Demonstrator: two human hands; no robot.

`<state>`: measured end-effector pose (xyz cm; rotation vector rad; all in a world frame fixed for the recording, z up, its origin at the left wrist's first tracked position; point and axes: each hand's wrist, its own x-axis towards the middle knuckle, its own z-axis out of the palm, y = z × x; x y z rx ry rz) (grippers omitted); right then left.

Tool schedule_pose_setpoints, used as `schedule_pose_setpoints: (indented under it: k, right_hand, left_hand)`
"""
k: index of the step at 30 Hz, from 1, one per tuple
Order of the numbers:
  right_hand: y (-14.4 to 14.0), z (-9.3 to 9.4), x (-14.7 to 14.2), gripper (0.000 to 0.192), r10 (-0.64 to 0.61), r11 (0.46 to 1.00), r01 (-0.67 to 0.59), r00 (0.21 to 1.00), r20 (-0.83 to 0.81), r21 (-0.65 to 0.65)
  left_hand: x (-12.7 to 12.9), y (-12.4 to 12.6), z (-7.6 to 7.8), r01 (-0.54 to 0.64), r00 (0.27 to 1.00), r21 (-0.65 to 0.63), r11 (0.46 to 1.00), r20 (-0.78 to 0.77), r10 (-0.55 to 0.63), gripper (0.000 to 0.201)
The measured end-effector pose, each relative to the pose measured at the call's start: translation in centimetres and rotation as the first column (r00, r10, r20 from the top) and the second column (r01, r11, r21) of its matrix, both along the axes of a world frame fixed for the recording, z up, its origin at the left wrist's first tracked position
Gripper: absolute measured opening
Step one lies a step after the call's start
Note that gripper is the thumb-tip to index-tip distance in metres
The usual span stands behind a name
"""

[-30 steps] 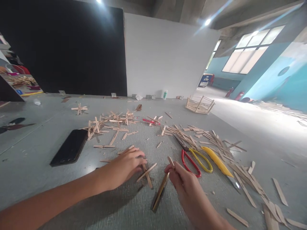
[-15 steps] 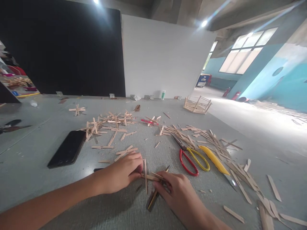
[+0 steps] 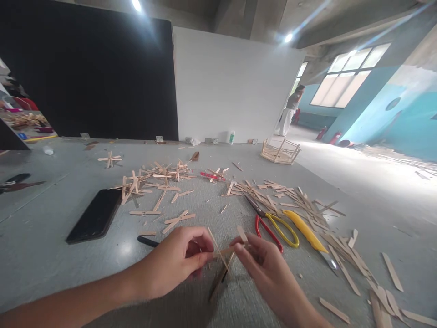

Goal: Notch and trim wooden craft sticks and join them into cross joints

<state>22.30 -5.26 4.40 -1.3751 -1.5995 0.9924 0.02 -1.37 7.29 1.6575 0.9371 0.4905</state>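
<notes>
My left hand [image 3: 177, 262] and my right hand [image 3: 264, 266] meet low in the middle of the view, a little above the grey floor. Between them they pinch a small cross of wooden craft sticks [image 3: 221, 253], the left hand on one end, the right on the other. A short stick end [image 3: 242, 233] pokes up from my right fingers. Below the cross a dark stick-like piece [image 3: 218, 282] lies on the floor. Red and yellow scissors [image 3: 273, 223] lie just right of my right hand.
A black phone [image 3: 94, 217] lies at the left, a black pen [image 3: 147, 241] near my left hand. A yellow-handled knife [image 3: 307, 232] and many loose sticks [image 3: 307, 205] spread to the right. Stick crosses [image 3: 157, 175] lie further off, a stick frame [image 3: 280, 151] beyond. A person [image 3: 289, 114] stands far off.
Both hands have lifted the stick cross off the floor and now hold it up between them. A person has come into view in the far doorway.
</notes>
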Motion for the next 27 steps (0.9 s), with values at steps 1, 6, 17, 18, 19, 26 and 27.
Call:
schedule_pose_setpoints:
  k: [1, 6, 17, 18, 19, 26, 27]
  right_hand:
    - [-0.3, -0.3, 0.1, 0.033, -0.068, 0.995, 0.067, 0.998, 0.011, 0.069]
    - [-1.6, -1.7, 0.0, 0.031, -0.232, 0.878, 0.065, 0.924, 0.303, 0.474]
    - [-2.6, -2.1, 0.2, 0.040, -0.243, 0.545, -0.259, 0.862, 0.445, 0.798]
    - [-2.8, -2.2, 0.0, 0.048, -0.256, 0.533, -0.248, 0.864, 0.434, 0.809]
    - [-3.0, -2.4, -0.2, 0.055, -0.268, 0.528, -0.232, 0.867, 0.420, 0.817]
    - [-3.8, -3.7, -1.4, 0.072, -0.358, 0.501, -0.100, 0.881, 0.311, 0.860]
    - [-3.8, -3.9, -1.4, 0.070, -0.356, 0.493, -0.094, 0.885, 0.299, 0.865]
  left_hand:
    - [0.2, -0.2, 0.1, -0.035, 0.998, -0.057, 0.998, 0.047, 0.038, 0.012]
    - [0.8, -1.0, 0.5, -0.166, 0.957, -0.209, 0.964, 0.204, 0.209, 0.022]
    - [1.4, -3.2, 0.3, -0.148, 0.899, -0.302, 0.942, 0.355, 0.255, 0.032]
    - [1.5, -3.4, 0.3, -0.147, 0.891, -0.315, 0.938, 0.370, 0.264, 0.035]
    - [1.5, -3.6, 0.2, -0.151, 0.882, -0.324, 0.934, 0.382, 0.275, 0.036]
    - [1.4, -4.4, 0.0, -0.189, 0.865, -0.338, 0.922, 0.387, 0.319, 0.038]
    - [1.4, -4.5, -0.1, -0.189, 0.864, -0.340, 0.921, 0.389, 0.320, 0.037]
